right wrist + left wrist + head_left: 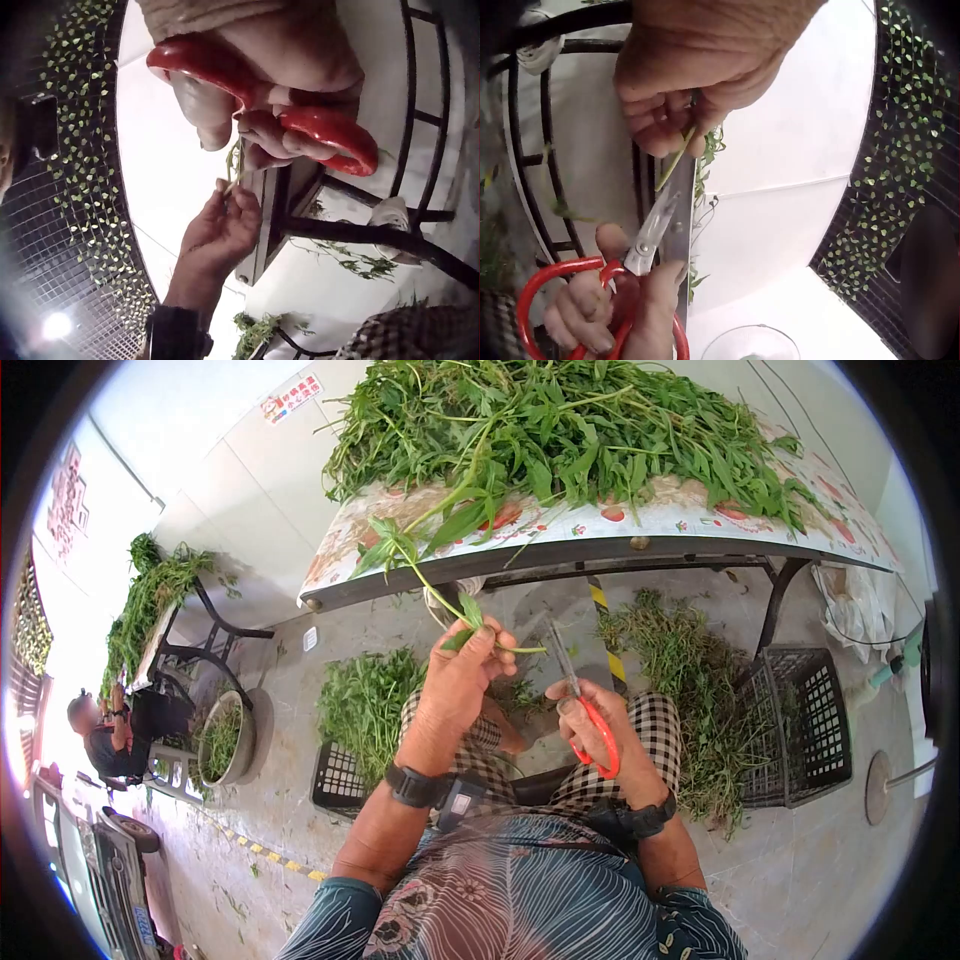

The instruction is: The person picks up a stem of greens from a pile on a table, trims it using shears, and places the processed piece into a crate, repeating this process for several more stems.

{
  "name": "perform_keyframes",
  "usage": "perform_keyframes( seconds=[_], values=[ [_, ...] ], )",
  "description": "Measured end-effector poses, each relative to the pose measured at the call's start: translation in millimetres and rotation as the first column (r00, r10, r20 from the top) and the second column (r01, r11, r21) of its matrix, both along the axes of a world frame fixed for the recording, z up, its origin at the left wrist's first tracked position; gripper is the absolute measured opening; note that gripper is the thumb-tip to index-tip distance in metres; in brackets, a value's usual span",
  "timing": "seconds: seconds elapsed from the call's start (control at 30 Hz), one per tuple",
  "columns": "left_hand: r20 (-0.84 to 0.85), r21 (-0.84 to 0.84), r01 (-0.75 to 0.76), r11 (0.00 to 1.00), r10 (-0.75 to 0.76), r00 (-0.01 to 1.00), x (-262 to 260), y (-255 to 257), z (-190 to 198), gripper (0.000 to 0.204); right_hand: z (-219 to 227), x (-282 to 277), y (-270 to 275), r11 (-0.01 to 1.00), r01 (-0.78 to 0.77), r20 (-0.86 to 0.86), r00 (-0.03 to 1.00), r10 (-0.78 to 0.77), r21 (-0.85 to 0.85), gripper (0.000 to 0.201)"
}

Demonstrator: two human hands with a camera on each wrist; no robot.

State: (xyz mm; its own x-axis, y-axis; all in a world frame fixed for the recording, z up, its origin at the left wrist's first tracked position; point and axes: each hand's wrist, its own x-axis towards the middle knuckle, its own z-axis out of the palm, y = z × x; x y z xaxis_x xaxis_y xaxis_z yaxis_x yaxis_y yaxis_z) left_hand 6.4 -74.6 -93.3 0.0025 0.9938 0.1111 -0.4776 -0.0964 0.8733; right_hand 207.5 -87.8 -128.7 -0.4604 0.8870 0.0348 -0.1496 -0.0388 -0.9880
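Through the head view I see, closest, the right hand (597, 728), its fingers curled around the red handles of the scissors (643, 246). The left hand (463, 675) pinches a green stem (424, 573) between thumb and fingers, which are closed with no gap that I can notice. The bare end of this stem is just beside the blades; whether they touch, I cannot tell. Its leafy part reaches up over the front edge of the tabletop (560, 538), which stands in the way ahead of the hands. Checked trousers (655, 745) are below. At the left knee a black crate (335, 780) holds greens; at the right, a loose heap (690, 690) lies against another crate (825, 725). A large green pile (560, 440) covers most of the tabletop. Farther to the left I find a round tub (238, 768) with greens, and beyond it a seated person (118, 735).
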Motion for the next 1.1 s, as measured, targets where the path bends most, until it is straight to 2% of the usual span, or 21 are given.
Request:
perform_keyframes(
  seconds=[0.13, 0.23, 0.27, 0.37, 0.47, 0.57, 0.6, 0.7, 0.8, 0.9, 0.93, 1.0, 1.03, 1.1],
  values=[
    [-0.114, 0.051, -0.092, 0.994, 0.097, 0.989, -10.6, 1.0, 5.1, 0.017, -2.2, 14.4, 5.9, 0.978, 0.134, -0.178, 0.97, -0.163, -0.162, 0.023],
    [-0.113, 0.131, -0.067, 0.989, 0.082, 0.99, -16.5, -0.9, 14.4, 0.019, -12.1, 26.4, 14.4, 0.976, 0.203, -0.272, 0.938, -0.216, -0.075, 0.033],
    [-0.141, 0.136, -0.097, 0.986, 0.116, 0.983, -17.2, -2.0, 18.7, 0.022, -11.2, 33.3, 16.6, 0.986, 0.167, -0.229, 0.961, -0.156, 0.028, 0.046],
    [-0.195, 0.111, -0.1, 0.989, 0.12, 0.973, -26.2, -9.5, 33.3, 0.018, -20.8, 28.7, 25.6, 0.978, 0.192, -0.414, 0.887, -0.207, -0.078, 0.056],
    [-0.026, 0.044, -0.214, 0.976, 0.215, 0.976, -25.2, -16.3, 42.9, 0.013, -8.1, 39.1, 16.5, 0.975, 0.22, -0.263, 0.941, -0.214, -0.007, 0.06],
    [-0.031, 0.064, -0.208, 0.976, 0.211, 0.977, -33.5, -14.3, 36.6, 0.011, -7.4, 51.9, 15.3, 0.994, 0.105, -0.179, 0.979, -0.096, 0.042, 0.061],
    [-0.033, 0.058, -0.212, 0.976, 0.214, 0.976, -34.2, -13.4, 35.1, 0.012, 2.9, 52.8, 12.3, 0.994, 0.108, -0.098, 0.99, -0.106, 0.021, 0.06],
    [-0.005, 0.048, -0.228, 0.973, 0.228, 0.974, -32.9, -13.4, 33.3, 0.012, -8.0, 54.9, 18.3, 0.995, 0.045, -0.114, 0.993, -0.035, 0.088, 0.065],
    [-0.029, 0.015, -0.267, 0.964, 0.267, 0.963, -32.4, -18.1, 36.0, 0.012, -3.6, 50.4, 19.4, 0.996, 0.025, -0.065, 0.998, -0.02, 0.089, 0.061],
    [-0.062, 0.001, -0.256, 0.967, 0.256, 0.965, -34.9, -23.6, 36.2, 0.016, -4.5, 44.3, 13.9, 0.997, 0.033, -0.091, 0.996, -0.027, 0.064, 0.059],
    [-0.055, -0.061, -0.284, 0.957, 0.28, 0.958, -34.8, -24.2, 36.1, 0.019, -7.0, 41.9, 12.4, 0.999, 0.023, -0.159, 0.987, -0.019, 0.024, 0.055],
    [-0.031, -0.151, -0.333, 0.931, 0.332, 0.943, -33.3, -23.9, 39.1, 0.025, 2.2, 41.5, 7.7, 0.986, 0.016, -0.244, 0.968, -0.056, -0.165, 0.053],
    [-0.088, -0.149, -0.384, 0.911, 0.374, 0.923, -26.4, -23.2, 45.6, 0.03, 7.9, 42.1, 8.2, 0.969, 0.002, -0.279, 0.957, -0.073, -0.246, 0.052],
    [-0.079, 0.062, -0.313, 0.948, 0.317, 0.945, -27.5, -21.1, 52.4, 0.026, 8.7, 49.7, 10.6, 0.999, 0.041, -0.14, 0.99, -0.036, 0.027, 0.05]
  ],
)
